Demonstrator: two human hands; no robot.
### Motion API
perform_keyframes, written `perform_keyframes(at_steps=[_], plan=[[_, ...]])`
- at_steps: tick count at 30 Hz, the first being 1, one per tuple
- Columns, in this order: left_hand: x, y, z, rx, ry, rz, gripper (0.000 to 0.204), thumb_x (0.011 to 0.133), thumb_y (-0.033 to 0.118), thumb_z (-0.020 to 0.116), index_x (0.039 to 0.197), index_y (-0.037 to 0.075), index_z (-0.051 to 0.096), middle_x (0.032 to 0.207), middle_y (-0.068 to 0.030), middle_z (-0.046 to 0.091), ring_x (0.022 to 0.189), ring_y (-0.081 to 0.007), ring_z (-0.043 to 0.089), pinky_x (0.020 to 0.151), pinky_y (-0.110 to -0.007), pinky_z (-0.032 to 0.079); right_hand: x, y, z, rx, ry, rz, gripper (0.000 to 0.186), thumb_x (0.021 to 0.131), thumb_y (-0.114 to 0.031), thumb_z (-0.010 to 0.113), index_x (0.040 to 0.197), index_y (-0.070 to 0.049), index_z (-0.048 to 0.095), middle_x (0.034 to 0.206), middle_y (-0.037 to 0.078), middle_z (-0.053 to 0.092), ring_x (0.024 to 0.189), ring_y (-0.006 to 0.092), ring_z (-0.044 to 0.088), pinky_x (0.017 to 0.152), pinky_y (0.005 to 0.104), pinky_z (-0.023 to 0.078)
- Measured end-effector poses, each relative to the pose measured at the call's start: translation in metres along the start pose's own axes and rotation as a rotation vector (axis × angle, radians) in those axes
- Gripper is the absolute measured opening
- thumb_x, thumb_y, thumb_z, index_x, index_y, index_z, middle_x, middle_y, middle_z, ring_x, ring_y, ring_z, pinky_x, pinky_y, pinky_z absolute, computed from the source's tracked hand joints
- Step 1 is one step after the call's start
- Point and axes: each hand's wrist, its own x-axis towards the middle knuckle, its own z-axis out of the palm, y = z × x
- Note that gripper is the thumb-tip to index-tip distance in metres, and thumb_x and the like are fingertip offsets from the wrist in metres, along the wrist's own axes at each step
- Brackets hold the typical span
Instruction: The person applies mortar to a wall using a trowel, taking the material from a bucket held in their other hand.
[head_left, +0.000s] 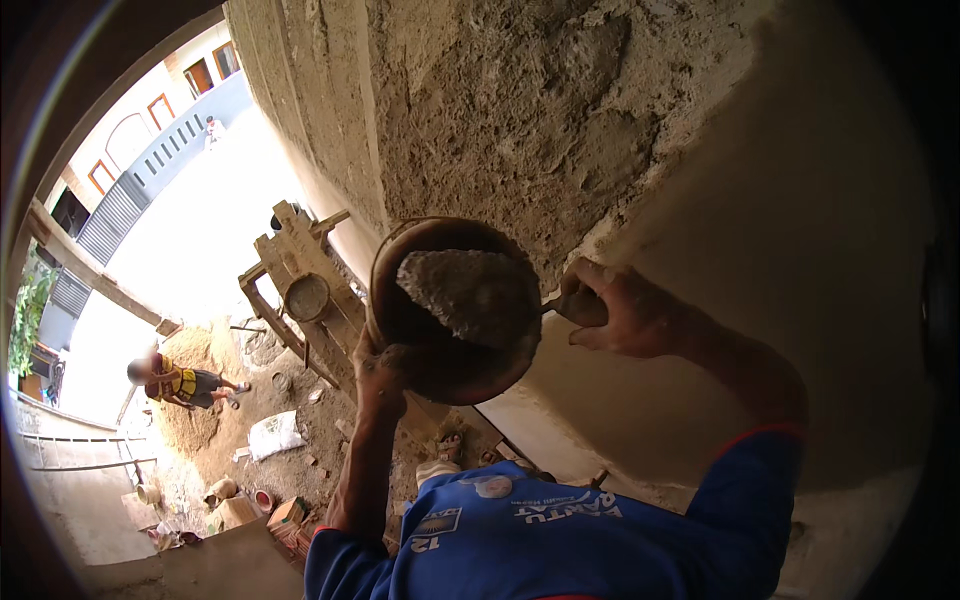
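Observation:
In front of my chest is a dark round bucket (450,385), its rim gripped at the left side by my left hand (382,375). My right hand (635,312) is closed around the handle of a trowel (572,308). The trowel's blade reaches into the bucket's mouth and is hidden by grey wet mortar (465,292). I cannot tell how much of that mortar lies on the blade and how much in the bucket. Just beyond the bucket rises a wall with rough, fresh mortar (520,120); a smoother section (770,250) lies to its right.
A wooden plank scaffold (290,240) at left carries another bucket (307,297). Far below, a person (185,382) stands by a sand heap (205,345). A white sack (275,435), bricks (290,515) and several containers lie on the ground. My sandalled foot (450,445) shows below the bucket.

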Motion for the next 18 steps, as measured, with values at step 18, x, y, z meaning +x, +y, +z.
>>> perform_keyframes(at_steps=[18], plan=[[-0.055,-0.042,-0.019,0.066,0.124,-0.074,0.056,0.077,-0.002,0.051,0.133,-0.002,0.046,0.115,-0.0113,0.062,0.095,-0.0178,0.064,0.08,-0.028,0.054,-0.021,0.055,-0.189,-0.215,0.708,0.225,0.051,0.09,-0.028,0.059,0.134,-0.005,0.047,0.113,0.012,0.053,0.067,0.0103,0.053,0.059,0.0268,0.047]])
